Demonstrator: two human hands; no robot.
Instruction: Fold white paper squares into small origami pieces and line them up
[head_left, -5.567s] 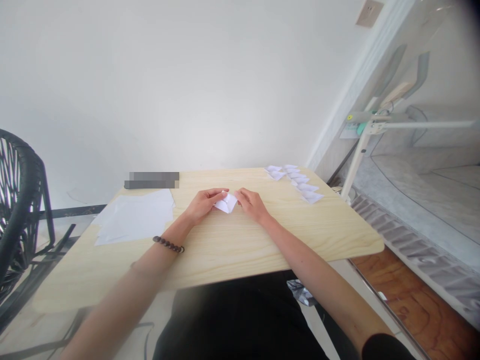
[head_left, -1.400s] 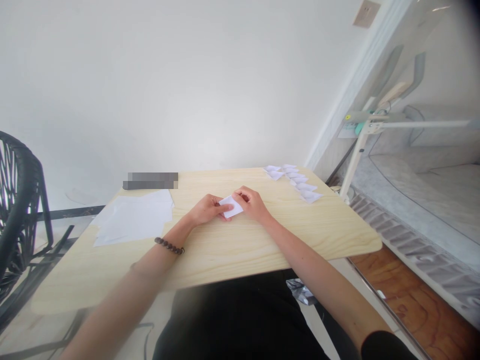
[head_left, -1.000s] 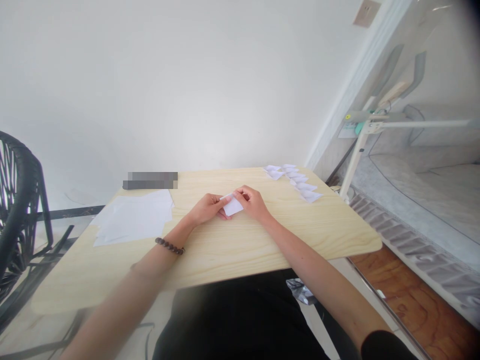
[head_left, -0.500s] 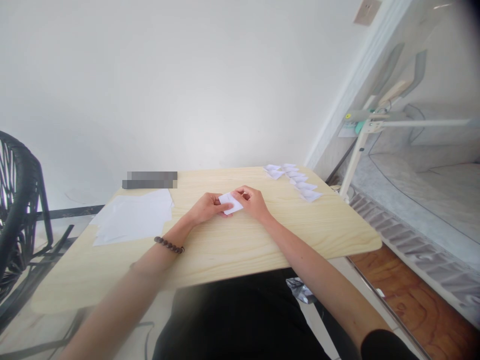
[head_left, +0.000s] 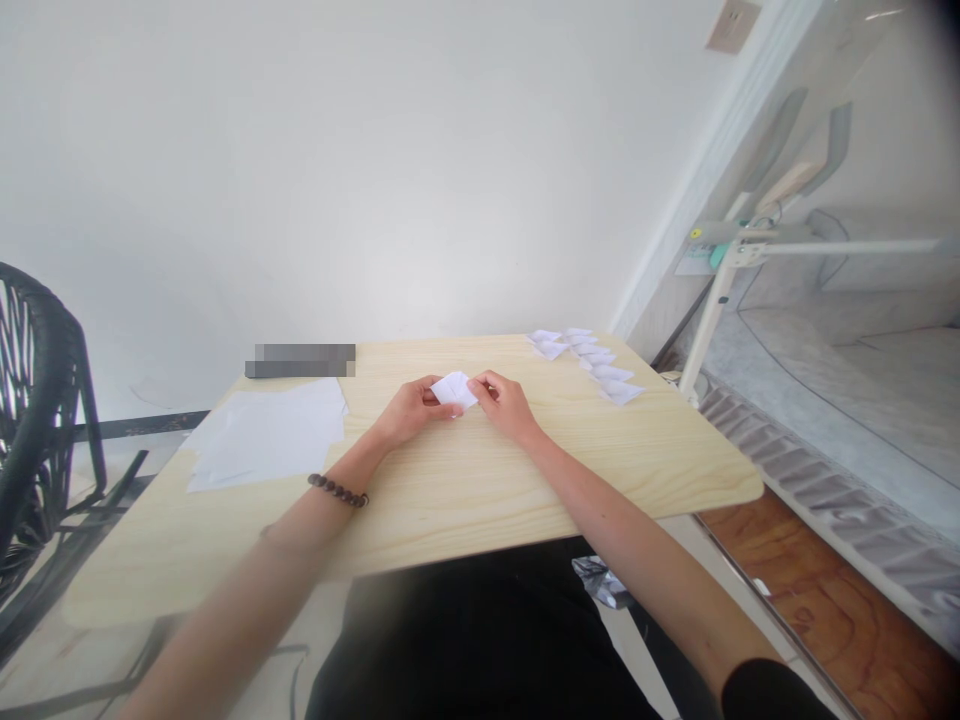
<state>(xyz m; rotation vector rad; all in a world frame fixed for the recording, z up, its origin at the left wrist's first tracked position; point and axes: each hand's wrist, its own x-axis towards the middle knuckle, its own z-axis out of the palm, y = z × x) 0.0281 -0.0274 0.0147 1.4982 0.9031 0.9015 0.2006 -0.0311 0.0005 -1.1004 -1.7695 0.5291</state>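
Observation:
Between my two hands is a small folded piece of white paper (head_left: 454,389), held just above the middle of the wooden table (head_left: 450,490). My left hand (head_left: 414,410) grips its left and lower edge, thumb on top and fingers behind. At its right corner, my right hand (head_left: 504,402) pinches the paper between thumb and fingertips. Crease lines run across the face turned toward me. A beaded bracelet circles my left wrist.
A stack of white paper sheets (head_left: 270,432) lies on the table's left side. Several folded paper pieces (head_left: 611,375) stand in rows at the back right. A dark blurred-out object (head_left: 300,361) lies at the back left. A black woven chair (head_left: 37,400) stands left of the table.
The paper in my hands has been turned and tilted, so a different creased face shows. My right hand has slid from its top to its right corner.

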